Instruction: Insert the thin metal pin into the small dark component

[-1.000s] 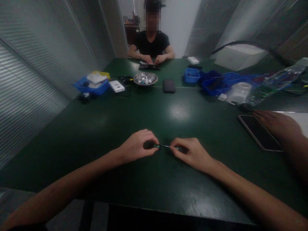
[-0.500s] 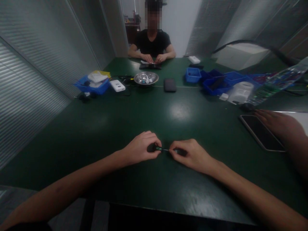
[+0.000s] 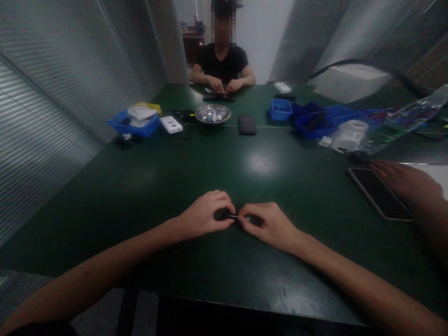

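My left hand (image 3: 205,212) lies over the near middle of the green table (image 3: 175,168), its fingers and thumb closed on a small dark piece (image 3: 229,215). My right hand (image 3: 271,223) faces it, with thumb and forefinger pinched on a thin, pale, wire-like bit (image 3: 235,216) that meets the dark piece. The fingertips of both hands are almost touching. How the two small parts join is too small to tell.
Across the table sit a person (image 3: 223,65), a steel bowl (image 3: 213,114), a black wallet-like item (image 3: 247,125) and a white power bank (image 3: 171,124). Blue bins (image 3: 281,109) and a plastic bottle (image 3: 406,119) lie right. Another person's hand (image 3: 408,179) rests beside a phone (image 3: 381,193).
My right hand has shifted left, closing the gap to my left hand. Less of the thin bit shows, and the dark piece's green face is no longer visible. My left hand stays put.
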`<control>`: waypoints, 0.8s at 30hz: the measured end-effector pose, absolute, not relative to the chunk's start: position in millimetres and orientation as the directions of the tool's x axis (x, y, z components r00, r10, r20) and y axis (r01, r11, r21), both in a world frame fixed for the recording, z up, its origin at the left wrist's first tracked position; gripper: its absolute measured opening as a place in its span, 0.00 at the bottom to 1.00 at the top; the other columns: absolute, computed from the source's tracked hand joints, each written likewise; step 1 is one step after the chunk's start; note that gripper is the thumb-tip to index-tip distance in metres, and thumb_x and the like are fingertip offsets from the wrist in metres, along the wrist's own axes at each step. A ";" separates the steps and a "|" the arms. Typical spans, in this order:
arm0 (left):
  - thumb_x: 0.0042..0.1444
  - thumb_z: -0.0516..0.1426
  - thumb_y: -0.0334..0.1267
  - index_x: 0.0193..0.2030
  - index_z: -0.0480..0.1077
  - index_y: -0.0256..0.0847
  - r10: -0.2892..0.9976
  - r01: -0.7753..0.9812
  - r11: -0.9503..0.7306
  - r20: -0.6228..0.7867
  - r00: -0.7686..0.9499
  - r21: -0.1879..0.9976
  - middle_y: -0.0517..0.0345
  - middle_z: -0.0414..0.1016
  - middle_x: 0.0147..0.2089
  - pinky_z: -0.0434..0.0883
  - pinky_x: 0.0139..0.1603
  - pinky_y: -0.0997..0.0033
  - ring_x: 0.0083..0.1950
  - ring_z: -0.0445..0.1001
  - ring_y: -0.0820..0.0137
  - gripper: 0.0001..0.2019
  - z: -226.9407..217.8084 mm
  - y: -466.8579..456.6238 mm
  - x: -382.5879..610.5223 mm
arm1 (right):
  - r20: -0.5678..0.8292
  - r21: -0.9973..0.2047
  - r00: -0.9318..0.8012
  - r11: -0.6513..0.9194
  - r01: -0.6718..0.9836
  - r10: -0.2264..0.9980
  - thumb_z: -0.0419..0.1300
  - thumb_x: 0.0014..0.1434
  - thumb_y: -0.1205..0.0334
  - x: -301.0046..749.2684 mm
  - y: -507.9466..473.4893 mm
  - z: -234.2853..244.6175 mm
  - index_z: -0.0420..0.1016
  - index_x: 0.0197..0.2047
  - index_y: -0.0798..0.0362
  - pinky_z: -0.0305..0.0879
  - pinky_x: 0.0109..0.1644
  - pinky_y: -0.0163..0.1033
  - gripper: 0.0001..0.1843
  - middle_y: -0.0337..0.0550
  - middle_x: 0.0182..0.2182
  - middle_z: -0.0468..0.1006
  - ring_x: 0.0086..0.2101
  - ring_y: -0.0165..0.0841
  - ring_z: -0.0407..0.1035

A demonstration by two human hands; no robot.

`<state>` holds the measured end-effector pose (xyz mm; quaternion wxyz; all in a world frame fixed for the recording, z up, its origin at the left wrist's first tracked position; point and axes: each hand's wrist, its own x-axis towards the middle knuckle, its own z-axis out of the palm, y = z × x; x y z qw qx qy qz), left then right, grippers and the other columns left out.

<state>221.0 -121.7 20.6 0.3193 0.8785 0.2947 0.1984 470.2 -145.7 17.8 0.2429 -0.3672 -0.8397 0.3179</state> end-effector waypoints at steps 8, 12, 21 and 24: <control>0.65 0.62 0.37 0.50 0.76 0.42 0.613 0.372 -0.624 0.136 0.778 0.687 0.52 0.74 0.51 0.69 0.55 0.62 0.54 0.72 0.62 0.08 24.7 -120.2 214.7 | 0.173 -0.683 -0.553 0.504 0.528 0.815 0.59 0.69 0.59 487.1 -144.9 19.2 0.79 0.39 0.52 0.63 0.33 0.34 0.10 0.38 0.30 0.80 0.27 0.28 0.72; 0.67 0.59 0.35 0.54 0.76 0.45 0.572 0.381 -0.627 0.069 0.818 0.679 0.53 0.77 0.51 0.69 0.56 0.61 0.54 0.73 0.63 0.10 32.9 -105.4 196.7 | 0.147 -0.697 -0.543 0.476 0.536 0.827 0.58 0.69 0.58 490.0 -144.6 24.0 0.79 0.39 0.53 0.63 0.32 0.34 0.11 0.38 0.29 0.80 0.26 0.28 0.71; 0.63 0.60 0.46 0.54 0.78 0.43 0.926 0.790 -0.340 0.035 0.376 0.510 0.51 0.79 0.52 0.73 0.51 0.62 0.49 0.76 0.61 0.16 27.9 -29.0 91.7 | 0.121 -0.695 -0.555 0.470 0.545 0.823 0.57 0.70 0.56 492.2 -144.6 23.1 0.79 0.39 0.52 0.63 0.32 0.34 0.12 0.39 0.30 0.80 0.27 0.29 0.72; 0.60 0.62 0.48 0.54 0.78 0.42 0.986 0.874 -0.167 0.055 0.160 0.456 0.50 0.80 0.50 0.73 0.49 0.61 0.47 0.77 0.60 0.19 21.6 -11.9 48.1 | 0.125 -0.692 -0.559 0.476 0.544 0.820 0.57 0.70 0.56 491.9 -145.3 23.7 0.79 0.39 0.53 0.63 0.31 0.34 0.13 0.39 0.29 0.80 0.26 0.29 0.71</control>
